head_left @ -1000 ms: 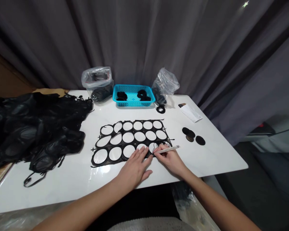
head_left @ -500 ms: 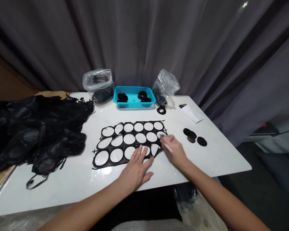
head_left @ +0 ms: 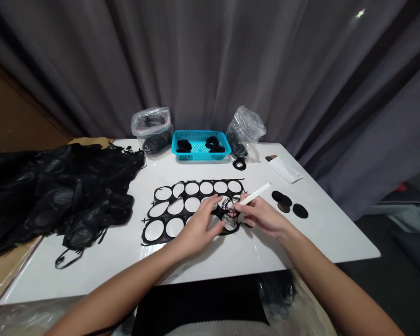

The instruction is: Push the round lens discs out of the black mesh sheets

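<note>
A black sheet (head_left: 163, 211) with rows of round cut-out holes lies flat on the white table (head_left: 294, 247). My right hand (head_left: 264, 215) grips a slim white pen-like tool (head_left: 257, 193), its rear end pointing up and to the right. Thin black rings (head_left: 228, 203) are bunched by my right fingertips over the sheet's right end; whether they are held or hang on the tool is unclear. My left hand (head_left: 199, 225) hovers over the sheet's middle, thumb and fingers apart, holding nothing. It hides some holes in the lower rows.
Several black discs (head_left: 300, 211) lie at the right, near a white paper (head_left: 286, 170). Behind are a blue basket (head_left: 201, 157) with black pieces and two clear plastic bags (head_left: 152, 128). Black ring strips (head_left: 239, 164) lie before the right bag. Black material (head_left: 56, 196) is heaped at left.
My left hand has lifted off the sheet, fingers spreading. The white tool has swung upward in my right hand, and loose black rings now show between the hands. The view has shifted slightly.
</note>
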`<state>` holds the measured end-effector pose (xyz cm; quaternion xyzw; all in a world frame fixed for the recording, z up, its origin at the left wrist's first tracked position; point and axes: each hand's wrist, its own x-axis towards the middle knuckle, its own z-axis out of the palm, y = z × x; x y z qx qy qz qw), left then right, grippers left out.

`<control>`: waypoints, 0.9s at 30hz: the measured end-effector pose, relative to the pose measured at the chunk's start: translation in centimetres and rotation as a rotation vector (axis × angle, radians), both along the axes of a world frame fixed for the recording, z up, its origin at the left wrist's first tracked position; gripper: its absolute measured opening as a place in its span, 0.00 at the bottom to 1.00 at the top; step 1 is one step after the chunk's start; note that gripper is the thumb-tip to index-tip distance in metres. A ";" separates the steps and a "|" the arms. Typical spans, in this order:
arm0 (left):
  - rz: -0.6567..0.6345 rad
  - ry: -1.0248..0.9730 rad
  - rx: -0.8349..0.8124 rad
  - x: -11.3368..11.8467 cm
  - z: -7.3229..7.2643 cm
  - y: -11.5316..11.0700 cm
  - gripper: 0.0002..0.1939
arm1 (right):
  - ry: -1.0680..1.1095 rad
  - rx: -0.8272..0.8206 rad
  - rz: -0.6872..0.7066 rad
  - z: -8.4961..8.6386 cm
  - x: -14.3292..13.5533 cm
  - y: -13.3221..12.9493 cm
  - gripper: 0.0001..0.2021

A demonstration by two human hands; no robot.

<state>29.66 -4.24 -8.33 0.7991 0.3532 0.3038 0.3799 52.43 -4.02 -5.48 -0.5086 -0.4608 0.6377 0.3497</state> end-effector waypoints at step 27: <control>0.070 0.503 0.608 -3.6 -5.9 -6.3 0.24 | -0.413 0.270 0.146 -5.0 -5.0 -3.2 0.05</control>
